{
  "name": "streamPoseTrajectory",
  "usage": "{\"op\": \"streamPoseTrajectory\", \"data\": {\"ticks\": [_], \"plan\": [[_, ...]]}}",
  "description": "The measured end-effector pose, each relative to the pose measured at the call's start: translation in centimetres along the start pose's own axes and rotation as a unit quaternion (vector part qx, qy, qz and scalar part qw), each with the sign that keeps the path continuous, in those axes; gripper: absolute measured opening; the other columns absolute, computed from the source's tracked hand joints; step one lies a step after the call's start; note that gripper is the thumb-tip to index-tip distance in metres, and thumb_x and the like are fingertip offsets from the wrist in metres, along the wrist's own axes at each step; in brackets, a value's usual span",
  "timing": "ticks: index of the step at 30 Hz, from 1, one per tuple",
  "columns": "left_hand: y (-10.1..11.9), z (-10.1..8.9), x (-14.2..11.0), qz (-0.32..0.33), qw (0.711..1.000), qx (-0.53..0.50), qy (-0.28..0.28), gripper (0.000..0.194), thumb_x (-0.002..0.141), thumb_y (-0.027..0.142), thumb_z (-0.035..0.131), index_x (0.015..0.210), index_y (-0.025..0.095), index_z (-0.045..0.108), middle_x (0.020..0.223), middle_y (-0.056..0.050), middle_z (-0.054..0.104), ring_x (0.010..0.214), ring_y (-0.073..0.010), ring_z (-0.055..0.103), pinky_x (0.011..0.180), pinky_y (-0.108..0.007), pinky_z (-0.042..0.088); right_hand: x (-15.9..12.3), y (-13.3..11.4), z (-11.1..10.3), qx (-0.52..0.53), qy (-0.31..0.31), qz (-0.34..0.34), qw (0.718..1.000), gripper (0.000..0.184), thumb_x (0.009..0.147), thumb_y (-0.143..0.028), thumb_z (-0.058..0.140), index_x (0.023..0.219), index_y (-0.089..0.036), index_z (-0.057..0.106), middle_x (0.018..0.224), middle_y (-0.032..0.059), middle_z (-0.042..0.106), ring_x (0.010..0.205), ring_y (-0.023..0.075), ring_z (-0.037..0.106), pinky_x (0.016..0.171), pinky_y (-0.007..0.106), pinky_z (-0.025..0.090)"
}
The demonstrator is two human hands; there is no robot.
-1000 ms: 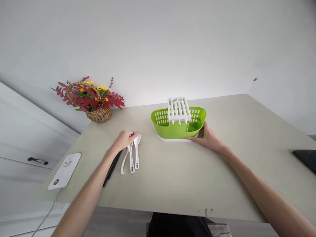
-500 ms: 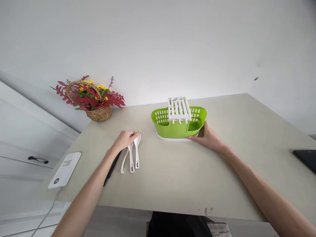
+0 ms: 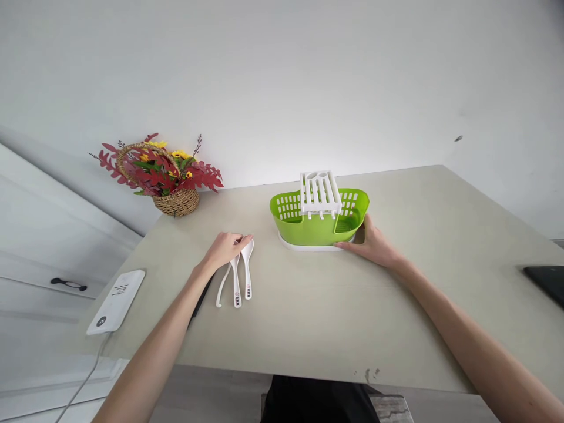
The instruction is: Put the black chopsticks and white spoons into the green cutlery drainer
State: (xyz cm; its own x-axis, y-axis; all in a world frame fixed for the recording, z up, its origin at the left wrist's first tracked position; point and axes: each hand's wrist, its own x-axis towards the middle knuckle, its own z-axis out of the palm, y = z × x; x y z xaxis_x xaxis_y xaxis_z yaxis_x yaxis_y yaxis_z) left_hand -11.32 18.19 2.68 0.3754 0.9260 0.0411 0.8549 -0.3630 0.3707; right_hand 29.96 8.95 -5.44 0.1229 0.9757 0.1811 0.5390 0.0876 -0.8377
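My left hand [image 3: 224,249] is closed with curled fingers over the bowl ends of white spoons on the table. Its thumb lies across the bowl of the rightmost spoon [image 3: 247,267]. Beside that are a second spoon [image 3: 237,285] and a white utensil with a hooked handle [image 3: 222,288], whose upper end is hidden under the hand. Thin black sticks [image 3: 201,302] are partly covered by my left forearm. My right hand [image 3: 372,244] grips the right end of a green cutlery basket [image 3: 315,232], thumb along the white base [image 3: 299,247]. A slotted white rack [image 3: 321,194] spans its middle.
A wicker basket [image 3: 176,202] of red leaves and yellow flowers stands at the back left. Near the left edge lies a white flat device [image 3: 116,302] with a cable. A dark object [image 3: 546,282] sits at the far right. The wall borders the table's back.
My left hand has shifted very slightly right, and the spoon handles have moved a little with it. The right hand and green basket keep their places.
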Motion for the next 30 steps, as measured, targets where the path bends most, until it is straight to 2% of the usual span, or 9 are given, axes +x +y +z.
{"op": "streamPoseTrajectory", "data": {"ticks": [15,23,30], "plan": [[0.2,1.6,0.2,0.020,0.997,0.075,0.007,0.054,0.098,0.056,0.046,0.058,0.022,0.038,0.051,0.001,0.039,0.052,-0.0139,0.028,0.060,-0.032,0.020,0.1,0.2,0.1,0.011,0.008,-0.014,1.000,0.094,0.067,-0.071,0.088,0.138,-0.027,0.044,0.137,0.0146,0.062,0.124,0.0395,0.061,0.102,0.054,0.054],[0.8,1.9,0.0,0.010,0.994,0.105,0.012,0.051,0.100,0.055,0.045,0.062,0.022,0.054,0.055,-0.003,0.053,0.052,-0.0168,0.044,0.060,-0.032,0.021,0.1,0.2,0.1,0.006,0.005,-0.011,1.000,0.094,0.067,-0.071,0.088,0.138,-0.027,0.045,0.136,0.0147,0.063,0.122,0.0390,0.062,0.100,0.054,0.055],[1.0,1.9,0.0,0.004,0.988,0.151,0.020,0.051,0.101,0.057,0.044,0.066,0.023,0.060,0.065,-0.006,0.064,0.063,-0.0221,0.060,0.060,-0.031,0.023,0.1,0.3,0.1,-0.006,0.004,-0.003,1.000,0.091,0.067,-0.072,0.087,0.134,-0.027,0.045,0.132,0.0143,0.064,0.119,0.0389,0.063,0.097,0.054,0.056]]}}
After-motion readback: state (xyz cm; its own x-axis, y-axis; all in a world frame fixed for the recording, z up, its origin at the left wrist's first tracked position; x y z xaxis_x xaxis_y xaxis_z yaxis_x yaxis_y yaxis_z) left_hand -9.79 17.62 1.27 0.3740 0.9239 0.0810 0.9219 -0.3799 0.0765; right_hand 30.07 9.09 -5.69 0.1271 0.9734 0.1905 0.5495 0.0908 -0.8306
